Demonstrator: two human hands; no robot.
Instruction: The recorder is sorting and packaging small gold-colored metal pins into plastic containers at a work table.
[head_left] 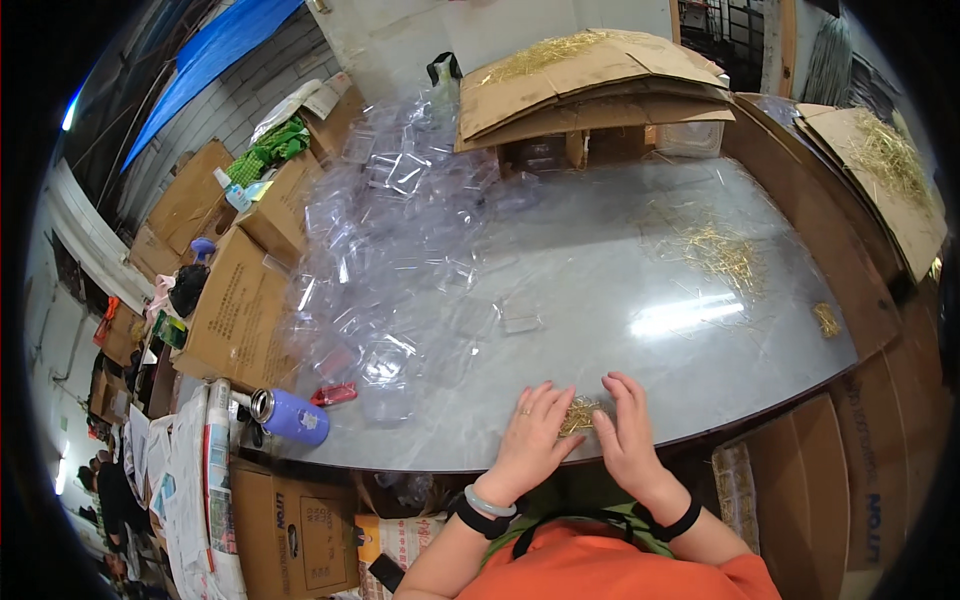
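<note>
A small clump of golden straw (579, 415) lies at the near edge of the grey table, between my two hands. My left hand (537, 432) rests on its left side, fingers stretched forward and the thumb by the straw. On the other side my right hand (626, 428) has its fingers extended and slightly curved, with the thumb near the clump. Neither hand is closed round the straw. Whether the fingertips press on it is hard to tell. A clear plastic piece (520, 315) lies flat beyond my hands.
Clear plastic boxes (400, 240) are heaped across the table's left half. A purple bottle (298, 418) lies near a red tool (333, 393) at the front left. Loose straw (715, 255) and a small straw bundle (827, 320) sit right. Cardboard sheets (600, 85) stand at the back.
</note>
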